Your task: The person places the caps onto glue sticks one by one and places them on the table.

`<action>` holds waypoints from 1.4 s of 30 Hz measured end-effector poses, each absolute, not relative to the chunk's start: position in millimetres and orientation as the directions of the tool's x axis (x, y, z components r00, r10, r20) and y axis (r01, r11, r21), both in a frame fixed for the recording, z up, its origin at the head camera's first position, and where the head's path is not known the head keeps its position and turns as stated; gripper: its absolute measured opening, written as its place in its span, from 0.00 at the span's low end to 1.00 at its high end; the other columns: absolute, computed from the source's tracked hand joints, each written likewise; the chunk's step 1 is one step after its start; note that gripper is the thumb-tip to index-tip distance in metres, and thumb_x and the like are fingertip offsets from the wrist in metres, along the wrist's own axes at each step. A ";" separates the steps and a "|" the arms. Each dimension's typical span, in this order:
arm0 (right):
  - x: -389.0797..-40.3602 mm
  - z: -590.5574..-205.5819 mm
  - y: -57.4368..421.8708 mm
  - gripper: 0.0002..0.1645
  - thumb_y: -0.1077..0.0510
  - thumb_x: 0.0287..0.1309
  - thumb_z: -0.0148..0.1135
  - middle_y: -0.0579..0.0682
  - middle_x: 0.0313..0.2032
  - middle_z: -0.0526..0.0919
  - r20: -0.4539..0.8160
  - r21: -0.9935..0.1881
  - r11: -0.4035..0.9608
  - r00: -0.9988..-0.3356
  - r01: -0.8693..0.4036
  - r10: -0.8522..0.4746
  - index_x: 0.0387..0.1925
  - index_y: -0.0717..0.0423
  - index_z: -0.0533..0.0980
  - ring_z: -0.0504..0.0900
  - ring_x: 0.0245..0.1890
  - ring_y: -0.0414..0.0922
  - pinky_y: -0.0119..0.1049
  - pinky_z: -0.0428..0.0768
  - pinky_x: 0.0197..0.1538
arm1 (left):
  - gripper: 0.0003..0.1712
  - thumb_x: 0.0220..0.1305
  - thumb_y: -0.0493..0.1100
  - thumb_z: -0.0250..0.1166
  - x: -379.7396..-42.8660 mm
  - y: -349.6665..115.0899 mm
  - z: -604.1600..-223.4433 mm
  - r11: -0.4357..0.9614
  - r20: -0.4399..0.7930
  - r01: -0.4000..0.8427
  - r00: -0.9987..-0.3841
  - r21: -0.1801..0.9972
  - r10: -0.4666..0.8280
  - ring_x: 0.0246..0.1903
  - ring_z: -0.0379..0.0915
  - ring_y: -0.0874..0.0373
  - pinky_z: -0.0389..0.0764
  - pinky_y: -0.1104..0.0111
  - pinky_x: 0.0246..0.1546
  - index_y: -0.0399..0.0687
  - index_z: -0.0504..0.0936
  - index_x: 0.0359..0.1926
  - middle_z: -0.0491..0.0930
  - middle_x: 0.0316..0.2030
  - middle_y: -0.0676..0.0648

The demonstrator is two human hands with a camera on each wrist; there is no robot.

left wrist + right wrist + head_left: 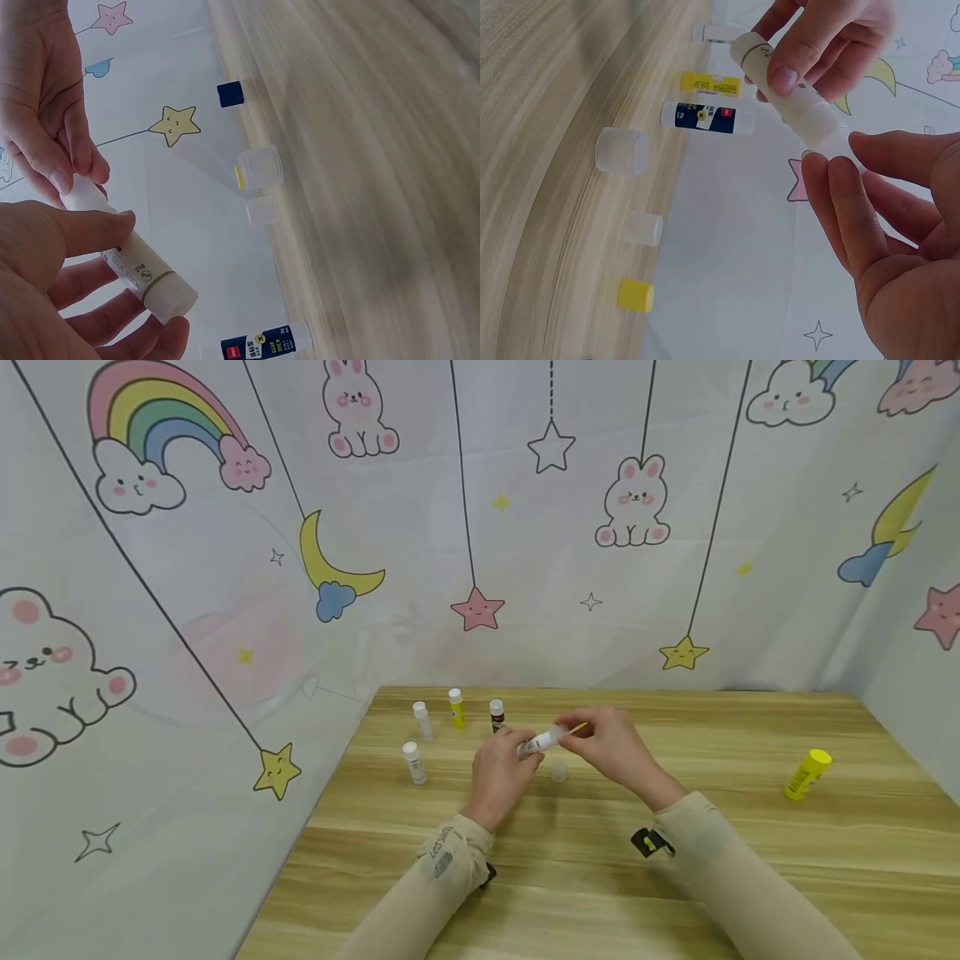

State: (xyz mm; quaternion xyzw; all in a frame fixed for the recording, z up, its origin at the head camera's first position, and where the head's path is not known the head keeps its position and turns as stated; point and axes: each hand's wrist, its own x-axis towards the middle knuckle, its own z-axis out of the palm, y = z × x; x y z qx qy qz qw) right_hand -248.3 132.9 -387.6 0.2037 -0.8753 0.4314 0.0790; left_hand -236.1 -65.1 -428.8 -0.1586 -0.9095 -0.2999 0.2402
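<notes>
My left hand [504,772] grips a white glue stick [142,262] printed "GLUE STICK 21g", held tilted above the table. The thumb lies along its barrel and the fingers curl beneath it. At its other end sits a translucent cap [826,136], which my right hand [611,747] pinches between thumb and fingertips. Under the hands, a loose clear cap [558,771] stands on the wooden table [585,885]. The right wrist view also shows a smaller clear cap [644,228] and a yellow cap [636,295] standing there.
To the left stand two white glue sticks [414,762], a yellow one [457,707] and a dark blue one [497,715]. A larger yellow glue stick [807,774] stands at the right. A patterned curtain [555,643] borders the table's back and sides.
</notes>
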 end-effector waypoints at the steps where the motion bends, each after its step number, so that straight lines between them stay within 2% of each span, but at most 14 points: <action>1: -248.4 -388.0 132.9 0.15 0.57 0.61 0.72 0.48 0.45 0.87 0.314 -0.724 0.544 -0.905 -0.424 -0.288 0.49 0.53 0.85 0.87 0.38 0.43 0.41 0.86 0.37 | 0.14 0.57 0.45 0.78 -235.8 -65.0 -428.8 0.770 0.532 0.433 -0.834 0.469 0.145 0.34 0.80 0.56 0.80 0.62 0.36 0.49 0.89 0.45 0.84 0.37 0.51; 31: -246.6 -389.9 132.4 0.14 0.56 0.62 0.71 0.48 0.46 0.87 0.300 -0.726 0.551 -0.910 -0.412 -0.285 0.49 0.51 0.86 0.87 0.38 0.42 0.41 0.85 0.38 | 0.14 0.56 0.45 0.78 -234.1 -61.9 -426.6 0.780 0.521 0.420 -0.841 0.464 0.143 0.35 0.80 0.57 0.80 0.62 0.37 0.49 0.89 0.44 0.84 0.38 0.51; 42: -246.1 -391.5 132.7 0.14 0.55 0.62 0.71 0.48 0.46 0.87 0.307 -0.718 0.554 -0.906 -0.421 -0.291 0.49 0.51 0.86 0.87 0.38 0.42 0.41 0.85 0.37 | 0.13 0.56 0.44 0.78 -233.2 -61.4 -427.8 0.774 0.552 0.440 -0.822 0.455 0.143 0.34 0.80 0.57 0.80 0.61 0.35 0.49 0.89 0.43 0.84 0.37 0.51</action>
